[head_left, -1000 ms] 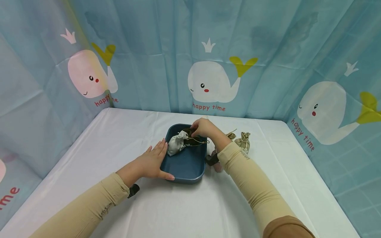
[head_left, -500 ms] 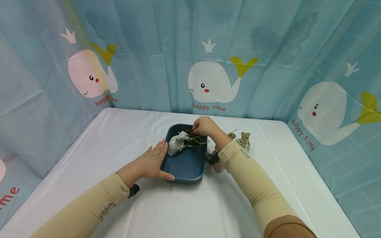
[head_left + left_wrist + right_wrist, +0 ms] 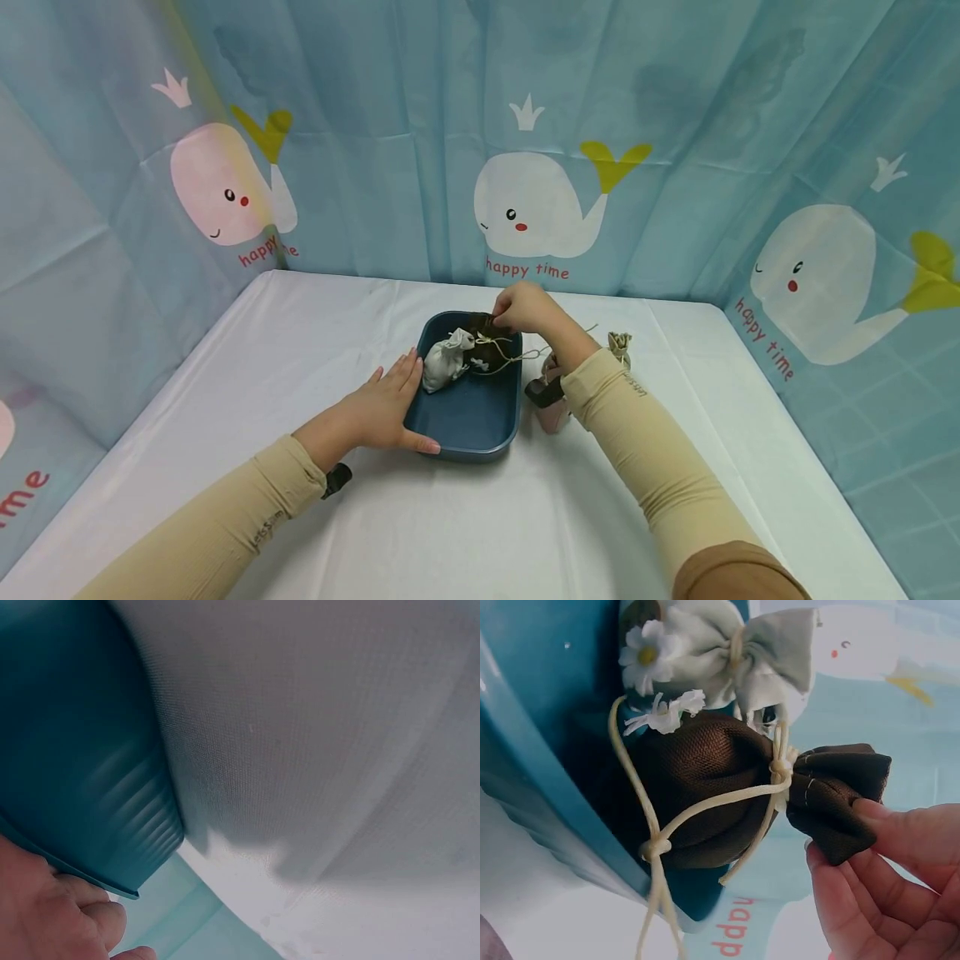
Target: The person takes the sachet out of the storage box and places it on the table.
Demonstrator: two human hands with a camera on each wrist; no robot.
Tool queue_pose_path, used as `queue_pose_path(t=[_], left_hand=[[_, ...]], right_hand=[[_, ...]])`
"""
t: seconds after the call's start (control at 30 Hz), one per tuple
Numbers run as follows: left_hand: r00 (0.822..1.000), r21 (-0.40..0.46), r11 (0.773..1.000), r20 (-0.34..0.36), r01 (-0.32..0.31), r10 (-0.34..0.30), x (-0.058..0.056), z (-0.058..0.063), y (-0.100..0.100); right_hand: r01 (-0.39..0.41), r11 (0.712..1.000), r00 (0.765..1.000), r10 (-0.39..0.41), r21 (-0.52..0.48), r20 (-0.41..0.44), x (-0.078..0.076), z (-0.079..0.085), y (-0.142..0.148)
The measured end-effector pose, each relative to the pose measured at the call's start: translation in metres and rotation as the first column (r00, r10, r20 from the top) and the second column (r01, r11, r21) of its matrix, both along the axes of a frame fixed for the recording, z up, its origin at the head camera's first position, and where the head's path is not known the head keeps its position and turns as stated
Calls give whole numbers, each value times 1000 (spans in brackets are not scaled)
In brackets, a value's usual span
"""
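Observation:
A blue plastic tub [image 3: 467,455] stands on the white cloth. My left hand [image 3: 381,410] lies along its left side with fingers extended, the thumb at the near rim. At the tub's far right corner my right hand [image 3: 529,311] pinches the gathered neck of a brown drawstring pouch [image 3: 705,761] between thumb and fingers. The pouch's round body sits down inside the tub, and its knotted cord [image 3: 649,810] hangs over the side. Beside it in the tub rests a pale grey-green pouch [image 3: 444,363] with a tied neck; white flowers [image 3: 648,654] show near it in the right wrist view.
Right of the tub, partly behind the right wrist, lies a pink pouch [image 3: 553,417]. A beige pouch [image 3: 619,347] stands farther right, partly hidden by the sleeve. The table [image 3: 360,525] ends at a blue whale-print curtain [image 3: 360,192].
My right hand has moved slightly up and back, drawing the brown pouch's neck toward the tub's far right corner; its cord now trails out to the right. The left hand has stayed in place.

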State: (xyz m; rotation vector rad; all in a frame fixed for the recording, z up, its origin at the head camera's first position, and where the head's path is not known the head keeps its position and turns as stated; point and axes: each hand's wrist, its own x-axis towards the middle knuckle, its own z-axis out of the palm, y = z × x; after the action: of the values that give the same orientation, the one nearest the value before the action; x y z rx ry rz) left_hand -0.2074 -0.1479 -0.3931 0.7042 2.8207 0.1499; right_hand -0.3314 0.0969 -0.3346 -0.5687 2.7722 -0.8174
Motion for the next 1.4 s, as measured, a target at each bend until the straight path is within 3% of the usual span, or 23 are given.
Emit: queue_pose_path(t=[0.73,1.4], left_hand=[[1000,-6,1000,-2,-4,4,1,0,1],[1000,-8,1000,4,-9,9,0,1,2]], right_hand=[[69,995,997,-66,-76,37,9,25,8],[119,978,993,-121,-174,-3,24,50,31]])
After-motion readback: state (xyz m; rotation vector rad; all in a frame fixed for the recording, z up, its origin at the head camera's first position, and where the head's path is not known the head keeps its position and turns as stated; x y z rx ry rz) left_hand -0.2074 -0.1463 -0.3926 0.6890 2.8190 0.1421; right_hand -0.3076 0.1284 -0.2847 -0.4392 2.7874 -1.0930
